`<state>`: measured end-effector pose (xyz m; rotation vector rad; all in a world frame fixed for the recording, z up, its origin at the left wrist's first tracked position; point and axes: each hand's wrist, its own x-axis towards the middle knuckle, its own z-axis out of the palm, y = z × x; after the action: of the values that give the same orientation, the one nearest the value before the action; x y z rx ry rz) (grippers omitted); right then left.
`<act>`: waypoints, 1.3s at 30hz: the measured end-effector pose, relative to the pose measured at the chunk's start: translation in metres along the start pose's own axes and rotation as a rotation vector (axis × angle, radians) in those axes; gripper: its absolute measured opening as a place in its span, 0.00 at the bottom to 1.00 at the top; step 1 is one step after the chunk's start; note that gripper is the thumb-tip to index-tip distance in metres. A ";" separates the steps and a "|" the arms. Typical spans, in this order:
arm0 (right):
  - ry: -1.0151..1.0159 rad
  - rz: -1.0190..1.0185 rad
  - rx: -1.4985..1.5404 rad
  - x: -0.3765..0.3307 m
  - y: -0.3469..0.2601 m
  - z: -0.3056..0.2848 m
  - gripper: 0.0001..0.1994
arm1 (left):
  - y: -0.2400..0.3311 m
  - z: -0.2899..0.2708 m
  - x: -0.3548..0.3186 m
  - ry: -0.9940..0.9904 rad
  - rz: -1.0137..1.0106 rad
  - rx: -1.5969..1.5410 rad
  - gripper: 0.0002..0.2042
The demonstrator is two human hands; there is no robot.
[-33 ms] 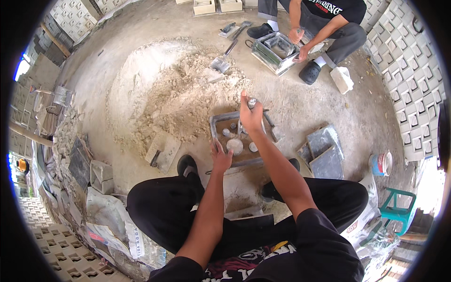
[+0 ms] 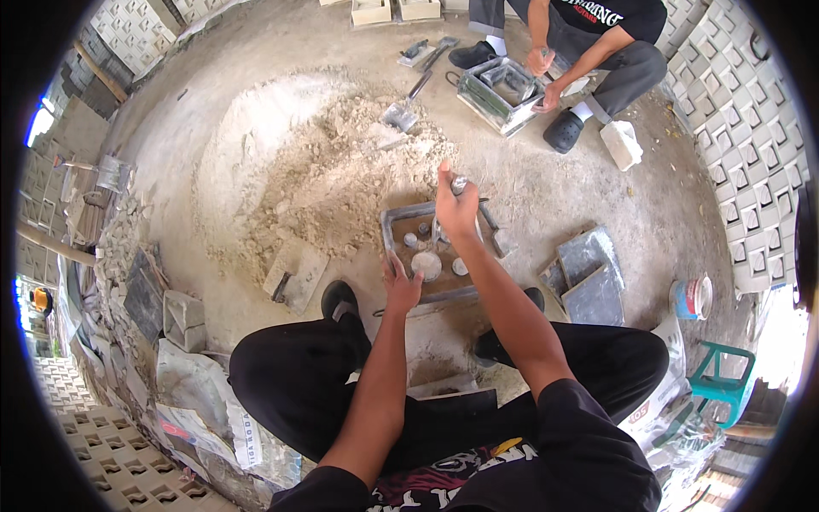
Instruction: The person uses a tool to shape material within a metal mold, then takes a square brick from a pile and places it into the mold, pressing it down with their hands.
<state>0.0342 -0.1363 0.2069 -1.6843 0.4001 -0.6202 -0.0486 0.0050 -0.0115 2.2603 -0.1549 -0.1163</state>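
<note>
Far to your left, a stack of grey cast blocks [image 2: 183,320] lies along the rubble edge, and just right of it a flat trowel-like board [image 2: 294,273] rests at the foot of the sand pile [image 2: 333,171]. Your left hand [image 2: 401,288] is spread flat, fingers released, pressing on the near-left rim of the metal mould frame [image 2: 397,224]. That frame sits on the ground right in front of your feet, between your two black shoes. It is roughly square, so it has no clear long axis; its near edge runs left to right across your view, and small round cores [image 2: 426,264] stand inside it. Your right hand [image 2: 456,205] is clenched around a small metal piece [image 2: 459,182] above the frame's far side; the piece sticks up out of your fist, pointing away from you. Further right, flat metal plates [image 2: 589,277] lie on the ground. At the upper right, another person crouches over a second mould [image 2: 503,94].
</note>
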 end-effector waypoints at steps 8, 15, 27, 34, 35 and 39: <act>-0.005 -0.025 0.084 0.017 0.012 -0.005 0.24 | 0.008 0.002 -0.002 -0.063 -0.006 -0.072 0.47; -0.088 -0.099 -0.051 0.002 0.011 0.000 0.24 | 0.007 -0.003 0.000 -0.037 0.023 -0.052 0.48; -0.008 -0.019 -0.111 0.020 -0.006 0.005 0.25 | 0.008 -0.007 -0.003 -0.049 0.030 -0.071 0.47; -0.147 -0.067 -0.017 0.004 0.005 -0.010 0.24 | 0.010 -0.003 0.000 -0.034 0.024 -0.074 0.47; -0.131 -0.042 -0.001 -0.002 0.003 -0.013 0.23 | 0.007 -0.004 -0.004 -0.055 -0.001 -0.061 0.47; -0.150 -0.041 0.041 -0.016 0.011 -0.020 0.20 | 0.009 -0.007 -0.003 -0.056 -0.026 -0.065 0.48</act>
<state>0.0100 -0.1456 0.1958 -1.6908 0.2451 -0.5245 -0.0515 0.0052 0.0005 2.1961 -0.1496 -0.1960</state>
